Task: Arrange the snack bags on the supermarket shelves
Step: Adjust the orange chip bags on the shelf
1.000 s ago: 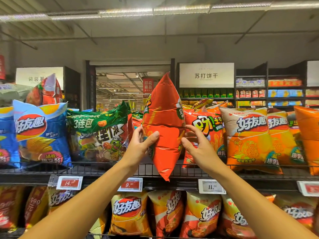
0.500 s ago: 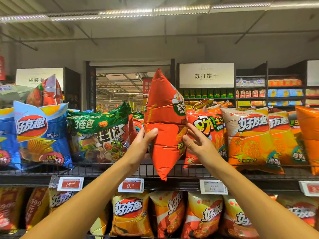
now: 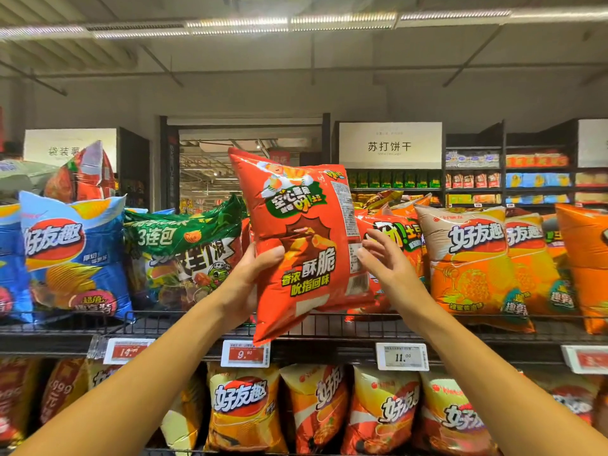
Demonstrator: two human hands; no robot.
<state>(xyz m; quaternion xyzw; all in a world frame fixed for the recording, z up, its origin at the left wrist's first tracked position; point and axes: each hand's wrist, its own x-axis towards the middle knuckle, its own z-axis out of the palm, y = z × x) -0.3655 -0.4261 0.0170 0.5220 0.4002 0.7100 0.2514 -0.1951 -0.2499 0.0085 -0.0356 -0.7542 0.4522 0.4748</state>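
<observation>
A big red snack bag hangs upright in front of the upper wire shelf, its printed front facing me. My left hand grips its left edge, thumb on the front. My right hand sits at the bag's right edge with fingers spread and fingertips touching it. Left of the held bag on the shelf lie a green three-pack bag and a blue chip bag; to the right stand orange-red bags and a tan-and-orange bag.
Price tags run along the shelf's front rail. The lower shelf holds several yellow and red chip bags. A tilted red bag sticks up at the back left. Further shelves and a white sign stand behind.
The red bag has turned from edge-on so that its front faces me. My right hand has loosened from the bag's side, its fingers now spread at the right edge.
</observation>
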